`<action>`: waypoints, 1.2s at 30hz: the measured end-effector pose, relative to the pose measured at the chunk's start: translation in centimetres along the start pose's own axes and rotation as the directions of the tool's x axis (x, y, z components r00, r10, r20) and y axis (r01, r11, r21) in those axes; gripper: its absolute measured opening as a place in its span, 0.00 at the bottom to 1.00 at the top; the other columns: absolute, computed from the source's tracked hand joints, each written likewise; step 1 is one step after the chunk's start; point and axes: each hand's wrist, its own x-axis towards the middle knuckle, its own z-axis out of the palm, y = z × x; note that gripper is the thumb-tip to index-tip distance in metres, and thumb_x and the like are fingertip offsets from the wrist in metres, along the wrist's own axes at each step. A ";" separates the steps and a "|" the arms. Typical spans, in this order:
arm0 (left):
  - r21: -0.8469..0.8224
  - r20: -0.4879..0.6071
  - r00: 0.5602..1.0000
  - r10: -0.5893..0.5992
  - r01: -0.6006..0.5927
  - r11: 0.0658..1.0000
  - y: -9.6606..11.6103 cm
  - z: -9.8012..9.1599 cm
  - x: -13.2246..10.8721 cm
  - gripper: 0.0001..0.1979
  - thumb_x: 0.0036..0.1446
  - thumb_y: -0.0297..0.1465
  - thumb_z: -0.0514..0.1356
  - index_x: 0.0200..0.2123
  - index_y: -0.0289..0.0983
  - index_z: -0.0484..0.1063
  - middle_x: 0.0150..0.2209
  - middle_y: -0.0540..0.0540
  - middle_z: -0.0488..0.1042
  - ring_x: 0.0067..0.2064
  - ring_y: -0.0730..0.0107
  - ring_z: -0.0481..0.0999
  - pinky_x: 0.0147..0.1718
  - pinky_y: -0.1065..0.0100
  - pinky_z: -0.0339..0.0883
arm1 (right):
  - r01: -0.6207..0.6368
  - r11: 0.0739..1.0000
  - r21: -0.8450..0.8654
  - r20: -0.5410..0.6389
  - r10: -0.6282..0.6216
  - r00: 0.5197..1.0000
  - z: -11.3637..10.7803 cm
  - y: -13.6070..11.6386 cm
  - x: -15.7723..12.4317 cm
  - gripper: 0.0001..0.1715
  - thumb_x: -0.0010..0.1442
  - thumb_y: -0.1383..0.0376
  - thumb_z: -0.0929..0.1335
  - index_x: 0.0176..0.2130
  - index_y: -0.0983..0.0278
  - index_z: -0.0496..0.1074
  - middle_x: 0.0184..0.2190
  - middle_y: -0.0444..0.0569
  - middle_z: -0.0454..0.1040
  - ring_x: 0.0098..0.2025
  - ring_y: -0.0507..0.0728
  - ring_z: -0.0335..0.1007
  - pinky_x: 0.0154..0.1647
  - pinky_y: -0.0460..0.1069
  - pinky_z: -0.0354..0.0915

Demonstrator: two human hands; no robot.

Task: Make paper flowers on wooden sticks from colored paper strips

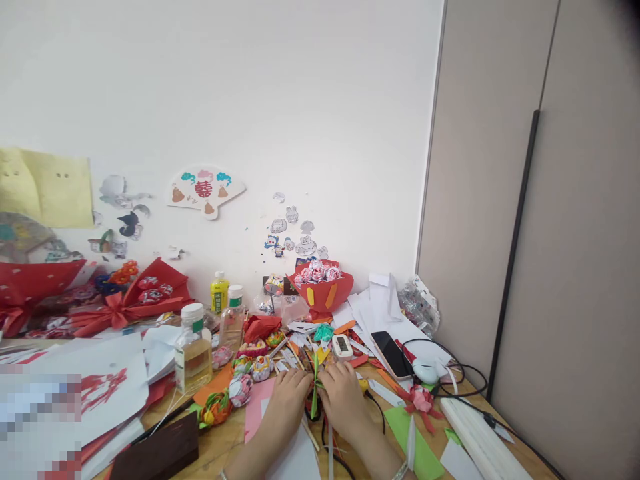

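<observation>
At the front middle of the desk, my left hand [289, 399] and my right hand [344, 395] are close together with their fingers curled in. Between them stands a narrow strip of light green paper [315, 393], pinched from both sides. A thin white stick [331, 453] lies below my right hand, and I cannot make out whether it touches the hand. Under my left forearm are white paper and a pink sheet [253, 413]. Several folded paper flowers [241, 389] lie just left of my left hand. My fingertips are partly hidden behind the hands.
Left stand bottles [194, 357] beside a dark brown box [157, 450]. Behind my hands are a small white timer [343, 347] and a red-wrapped bouquet [323, 293]. To the right lie a phone [393, 355], black cables [470, 368], green paper [413, 443] and a long white bar [483, 437].
</observation>
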 end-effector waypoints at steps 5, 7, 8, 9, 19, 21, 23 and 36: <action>-0.097 -0.091 0.995 -0.035 0.026 0.995 -0.1 -0.1 0.0 0.10 0.58 0.29 0.52 0.40 0.39 0.71 0.38 0.42 0.75 0.39 0.59 0.72 0.38 0.59 0.66 | 0.001 1.000 0.000 -0.065 -0.001 0.998 -0.3 0.0 0.3 0.10 0.58 0.73 0.62 0.38 0.63 0.69 0.34 0.49 0.71 0.38 0.59 0.62 0.42 0.55 0.58; -0.192 -0.116 0.991 -0.071 0.048 0.980 0.1 -0.3 0.0 0.10 0.57 0.32 0.53 0.40 0.38 0.71 0.40 0.41 0.75 0.41 0.59 0.73 0.39 0.59 0.67 | 0.013 1.000 -0.002 -0.089 -0.013 0.996 -0.2 0.1 0.4 0.09 0.58 0.72 0.62 0.38 0.63 0.69 0.34 0.49 0.71 0.38 0.59 0.63 0.43 0.55 0.58; -0.247 -0.117 0.988 -0.098 0.066 0.967 0.2 -0.4 0.0 0.10 0.58 0.33 0.52 0.40 0.38 0.71 0.40 0.41 0.75 0.41 0.59 0.73 0.40 0.60 0.67 | 0.025 1.000 -0.001 -0.098 -0.025 0.995 -0.1 0.2 0.4 0.09 0.59 0.72 0.62 0.38 0.63 0.69 0.34 0.48 0.71 0.39 0.59 0.63 0.43 0.55 0.58; -0.301 -0.110 0.986 -0.129 0.091 0.949 0.2 -0.5 0.1 0.11 0.59 0.34 0.51 0.39 0.38 0.71 0.39 0.41 0.75 0.40 0.60 0.73 0.40 0.60 0.67 | 0.034 0.999 0.001 -0.108 -0.034 0.994 0.0 0.2 0.4 0.09 0.59 0.72 0.62 0.38 0.63 0.69 0.34 0.48 0.71 0.38 0.59 0.63 0.43 0.55 0.58; -0.509 -0.124 0.952 -0.279 0.180 0.842 0.2 -0.5 0.3 0.11 0.54 0.34 0.54 0.39 0.38 0.71 0.38 0.40 0.76 0.39 0.59 0.75 0.40 0.58 0.70 | 0.035 0.995 0.098 -0.075 -0.028 0.997 -0.4 -0.4 0.1 0.11 0.55 0.71 0.64 0.41 0.62 0.67 0.37 0.48 0.70 0.41 0.58 0.62 0.49 0.56 0.56; -0.484 -0.175 0.948 -0.267 0.153 0.862 0.2 -0.3 0.2 0.11 0.53 0.33 0.55 0.39 0.38 0.71 0.38 0.41 0.77 0.40 0.59 0.75 0.39 0.58 0.70 | 0.038 0.991 0.125 -0.068 -0.030 0.997 -0.9 -0.6 0.0 0.12 0.55 0.68 0.65 0.42 0.62 0.67 0.37 0.48 0.70 0.42 0.58 0.62 0.50 0.57 0.54; -0.437 -0.220 0.950 -0.224 0.109 0.893 0.3 -0.4 0.1 0.09 0.53 0.31 0.54 0.37 0.39 0.71 0.36 0.41 0.77 0.39 0.59 0.75 0.38 0.58 0.70 | 0.027 0.990 0.140 -0.089 -0.014 0.996 -1.2 -0.8 0.1 0.10 0.55 0.67 0.64 0.41 0.62 0.66 0.36 0.47 0.70 0.41 0.58 0.63 0.51 0.58 0.53; -0.125 -0.363 0.930 0.058 -0.110 0.986 1.0 -1.7 0.1 0.08 0.55 0.25 0.54 0.38 0.37 0.70 0.33 0.44 0.76 0.36 0.63 0.73 0.37 0.61 0.67 | -0.029 0.993 0.115 -0.180 0.050 0.982 -1.6 -1.4 0.2 0.07 0.62 0.67 0.60 0.36 0.61 0.67 0.34 0.46 0.72 0.38 0.58 0.63 0.53 0.61 0.48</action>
